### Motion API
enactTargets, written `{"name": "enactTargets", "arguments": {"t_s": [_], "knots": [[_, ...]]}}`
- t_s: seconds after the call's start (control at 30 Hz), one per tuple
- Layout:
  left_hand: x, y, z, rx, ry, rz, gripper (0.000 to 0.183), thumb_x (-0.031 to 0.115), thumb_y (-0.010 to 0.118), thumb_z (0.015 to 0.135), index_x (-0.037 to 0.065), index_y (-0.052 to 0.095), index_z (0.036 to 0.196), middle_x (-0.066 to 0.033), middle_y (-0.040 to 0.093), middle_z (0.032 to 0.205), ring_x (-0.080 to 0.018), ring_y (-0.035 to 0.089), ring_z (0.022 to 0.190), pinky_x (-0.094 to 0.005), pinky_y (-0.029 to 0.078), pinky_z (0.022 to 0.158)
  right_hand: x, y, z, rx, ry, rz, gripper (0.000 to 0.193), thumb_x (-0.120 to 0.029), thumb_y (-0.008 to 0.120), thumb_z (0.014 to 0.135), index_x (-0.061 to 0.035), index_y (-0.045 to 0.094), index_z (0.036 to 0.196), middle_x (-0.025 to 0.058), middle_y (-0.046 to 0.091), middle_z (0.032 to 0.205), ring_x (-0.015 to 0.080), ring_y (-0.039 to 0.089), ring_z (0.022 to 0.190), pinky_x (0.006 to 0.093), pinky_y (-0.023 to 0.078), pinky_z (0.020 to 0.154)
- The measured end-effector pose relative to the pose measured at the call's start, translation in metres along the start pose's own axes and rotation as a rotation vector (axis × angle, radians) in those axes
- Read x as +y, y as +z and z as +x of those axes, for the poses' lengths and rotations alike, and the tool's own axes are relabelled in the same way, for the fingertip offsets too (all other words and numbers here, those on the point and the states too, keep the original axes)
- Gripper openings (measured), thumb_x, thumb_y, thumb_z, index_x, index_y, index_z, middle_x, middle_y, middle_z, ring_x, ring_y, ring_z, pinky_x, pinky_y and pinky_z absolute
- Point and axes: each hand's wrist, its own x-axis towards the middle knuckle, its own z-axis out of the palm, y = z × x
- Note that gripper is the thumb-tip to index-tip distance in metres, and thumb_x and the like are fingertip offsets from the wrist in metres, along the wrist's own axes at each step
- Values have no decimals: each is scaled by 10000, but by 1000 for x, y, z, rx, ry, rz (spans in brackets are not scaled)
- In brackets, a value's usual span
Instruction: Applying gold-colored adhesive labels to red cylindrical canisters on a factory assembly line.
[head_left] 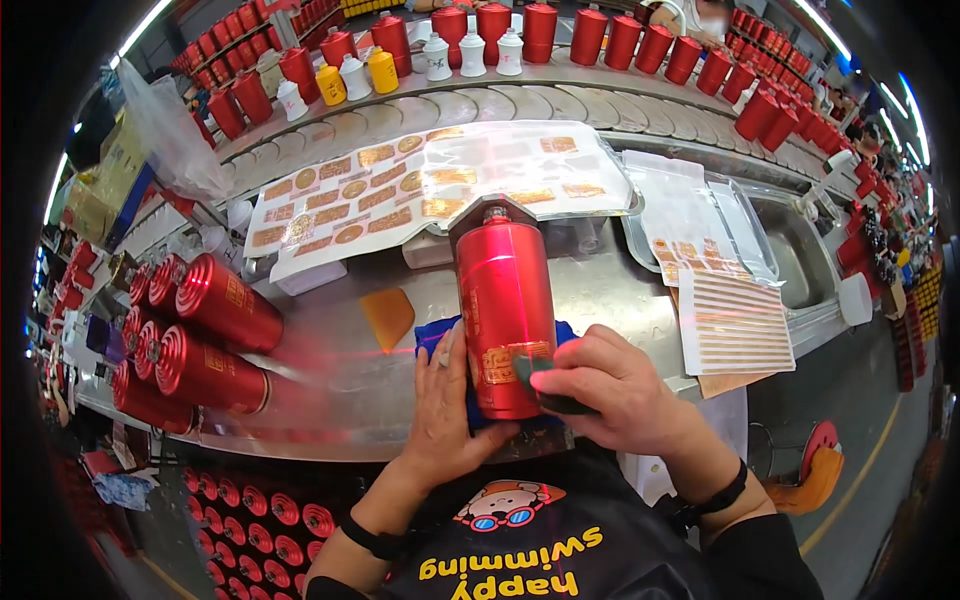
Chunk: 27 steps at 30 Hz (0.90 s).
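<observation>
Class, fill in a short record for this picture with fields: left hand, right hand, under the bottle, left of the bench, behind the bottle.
left hand: left hand steadies the red metallic bottle lying on the bench
right hand: right hand presses a dark green scraper on the bottle's gold label
under the bottle: blue cloth
left of the bench: stack of red bottles lying on their sides
behind the bottle: sheets of gold stickers
</observation>
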Motion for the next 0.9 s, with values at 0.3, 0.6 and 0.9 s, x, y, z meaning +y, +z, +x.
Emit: {"name": "enactTargets", "arguments": {"t_s": [0.3, 0.6, 0.9], "knots": [[3, 5, 3, 246, 78, 152, 1051, 471, 791, 809, -129, 286, 1509, -280, 461, 1473, -433, 409, 1406, -635, 179, 1177, -11, -7, 10, -98, -13, 6, 409, -31, 796, 657, -79, 687, 1049, 75, 619, 993, 293, 592, 903, 392, 488, 759], [7, 2, 4, 257, 114, 172, 1031, 429, 780, 830, -122, 256, 1525, -307, 411, 1509, -434, 357, 1450, -637, 163, 1181, 4, -5, 27, -105, 337, 115, 258, -120, 778, 838, -58, 688, 1072, 130, 620, 878, 309, 649, 794, 392, 519, 700], [-5, 14, -3, 228, 72, 103, 1049, 465, 763, 841, -112, 231, 1537, -325, 379, 1521, -440, 343, 1457, -619, 156, 1191, 2, 4, 23, 23, 130, -105, 260, -72, 792, 800, -48, 678, 1031, 117, 606, 858, 309, 636, 819, 391, 516, 725]]}}
